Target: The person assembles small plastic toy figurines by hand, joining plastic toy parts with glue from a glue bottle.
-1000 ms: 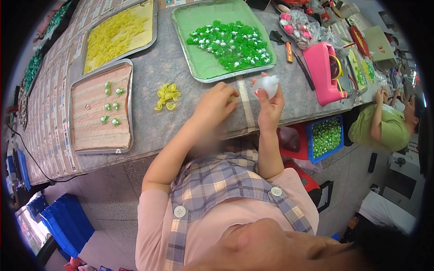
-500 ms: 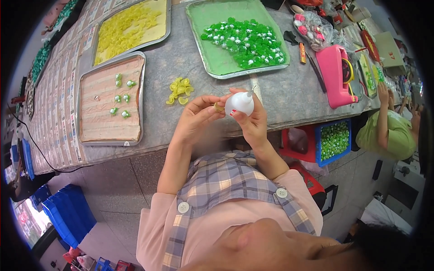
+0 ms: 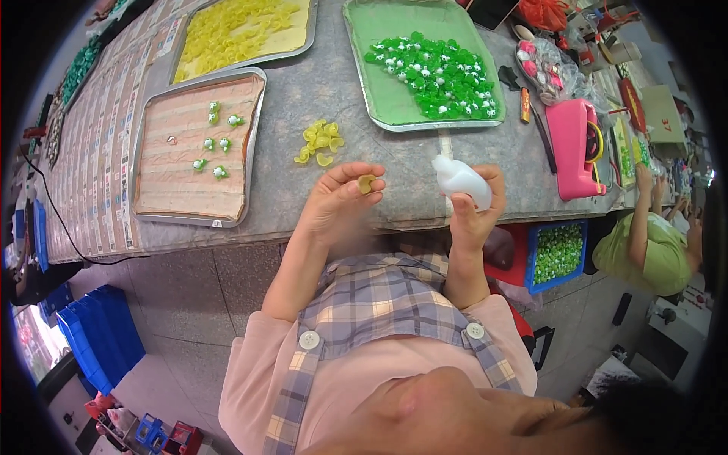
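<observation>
I'm looking down at a grey surface (image 3: 334,83) and counting four metal trays. The striped tray (image 3: 163,193) on the left carries six small green-and-white pieces (image 3: 214,142), set in loose pairs. Behind it, a tray of yellow pieces (image 3: 239,30), too many to count. To the right, the green-lined tray (image 3: 387,91) is heaped with green-and-white pieces (image 3: 436,72), again too many to count. A fourth tray shows only as a sliver at the right rim. Between the trays sits one small pile of yellow petal pieces (image 3: 319,142), roughly eight, though they overlap and I can't be sure.

Now the hands. My left hand (image 3: 337,201) is curled, thumb and forefinger pinched closed on one single yellow piece (image 3: 367,183), held just above the front edge of the surface, near the loose pile but apart from it. My right hand (image 3: 478,208) is wrapped around one white squeeze bottle (image 3: 459,180), fingers closed round its body, nozzle tilted up and to the left toward the pinched piece, not touching it.

At the right I see one pink tape dispenser (image 3: 574,148), one blue bin (image 3: 557,254) of green pieces under the surface edge, and one other person in a green shirt (image 3: 656,250) seated beyond.
</observation>
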A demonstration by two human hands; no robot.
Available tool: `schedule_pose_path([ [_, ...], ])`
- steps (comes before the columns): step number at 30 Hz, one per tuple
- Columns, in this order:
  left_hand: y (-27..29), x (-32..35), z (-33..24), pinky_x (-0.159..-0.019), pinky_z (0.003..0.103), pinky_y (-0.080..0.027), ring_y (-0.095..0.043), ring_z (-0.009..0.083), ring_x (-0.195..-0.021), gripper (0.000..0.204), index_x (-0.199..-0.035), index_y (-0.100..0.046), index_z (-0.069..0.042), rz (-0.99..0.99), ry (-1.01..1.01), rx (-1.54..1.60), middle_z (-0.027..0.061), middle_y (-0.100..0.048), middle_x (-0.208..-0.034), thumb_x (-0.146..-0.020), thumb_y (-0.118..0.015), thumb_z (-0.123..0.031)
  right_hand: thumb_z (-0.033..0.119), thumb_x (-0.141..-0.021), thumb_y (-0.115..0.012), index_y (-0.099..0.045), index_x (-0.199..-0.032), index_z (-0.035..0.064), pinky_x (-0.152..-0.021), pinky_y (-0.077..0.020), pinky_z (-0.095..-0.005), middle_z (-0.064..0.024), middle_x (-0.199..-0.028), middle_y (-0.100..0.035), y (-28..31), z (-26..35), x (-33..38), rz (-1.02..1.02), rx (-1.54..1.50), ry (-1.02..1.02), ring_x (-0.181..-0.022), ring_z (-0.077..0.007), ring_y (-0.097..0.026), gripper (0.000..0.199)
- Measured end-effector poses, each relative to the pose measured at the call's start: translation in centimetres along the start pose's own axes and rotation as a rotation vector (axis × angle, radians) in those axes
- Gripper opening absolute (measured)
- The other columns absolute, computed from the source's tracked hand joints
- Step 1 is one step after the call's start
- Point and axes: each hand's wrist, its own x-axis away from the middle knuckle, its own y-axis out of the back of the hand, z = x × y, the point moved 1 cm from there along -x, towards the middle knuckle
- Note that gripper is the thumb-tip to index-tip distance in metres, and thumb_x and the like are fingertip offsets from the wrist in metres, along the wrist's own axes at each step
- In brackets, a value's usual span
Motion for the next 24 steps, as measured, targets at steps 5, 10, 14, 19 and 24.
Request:
schedule_pose_path([
  [5, 0.6, -0.1, 0.2, -0.076, 0.028, -0.048, -0.056, 0.0181, -0.090, 0.027, -0.104, -0.052, -0.002, -0.049, 0.021, 0.078, 0.0128, -0.053, -0.107, -0.078, -0.057, -0.008, 0.028, -0.061, -0.076, -0.047, -0.086, 0.0042, -0.055, -0.0346, -0.0175, -0.0010, -0.072, -0.049, -0.8, 0.9, -0.5, -0.068, 0.016, 0.223, -0.064, -0.0069, -0.045, 0.046],
  [10, -0.8, -0.9, 0.5, -0.084, 0.029, -0.046, -0.051, 0.0207, -0.100, 0.031, -0.113, -0.043, 0.000, -0.202, -0.002, 0.111, 0.0158, -0.045, -0.115, -0.082, -0.047, -0.004, 0.033, -0.066, -0.071, -0.046, -0.094, 0.0029, -0.052, -0.0370, -0.0204, -0.0050, -0.077, -0.052, -1.1, -0.6, -0.3, -0.196, -0.161, 0.126, -0.061, -0.0098, -0.047, 0.048],
  [14, -1.9, -1.2, 1.3, -0.091, 0.030, -0.039, -0.048, 0.0201, -0.104, 0.032, -0.116, -0.039, 0.001, -0.162, -0.034, -0.091, 0.0142, -0.044, -0.117, -0.084, -0.041, -0.002, 0.032, -0.076, -0.061, -0.041, -0.100, 0.0018, -0.053, -0.0451, -0.0264, -0.0093, -0.084, -0.055, -2.5, -2.3, 0.4, -0.133, -0.488, -0.194, -0.063, -0.0143, -0.053, 0.043],
  [19, -1.3, -0.9, 2.7, -0.086, 0.026, -0.040, -0.049, 0.0145, -0.101, 0.029, -0.112, -0.044, 0.004, -0.204, -0.107, -0.515, 0.0129, -0.050, -0.110, -0.084, -0.041, 0.000, 0.026, -0.079, -0.057, -0.039, -0.101, 0.0022, -0.061, -0.0512, -0.0309, -0.0108, -0.085, -0.056, -4.7, -2.6, 1.3, -0.037, -0.607, -0.327, -0.071, -0.0184, -0.058, 0.037],
  [24, -1.6, -0.6, 2.6, -0.075, 0.024, -0.045, -0.056, 0.0118, -0.085, 0.030, -0.112, -0.050, -0.001, -0.153, -0.188, -0.858, 0.0086, -0.059, -0.094, -0.083, -0.046, 0.000, 0.026, -0.079, -0.057, -0.038, -0.100, 0.0023, -0.064, -0.0515, -0.0307, -0.0114, -0.086, -0.056, -4.3, -2.4, 0.7, -0.057, -0.503, -0.233, -0.072, -0.0194, -0.059, 0.037],
])
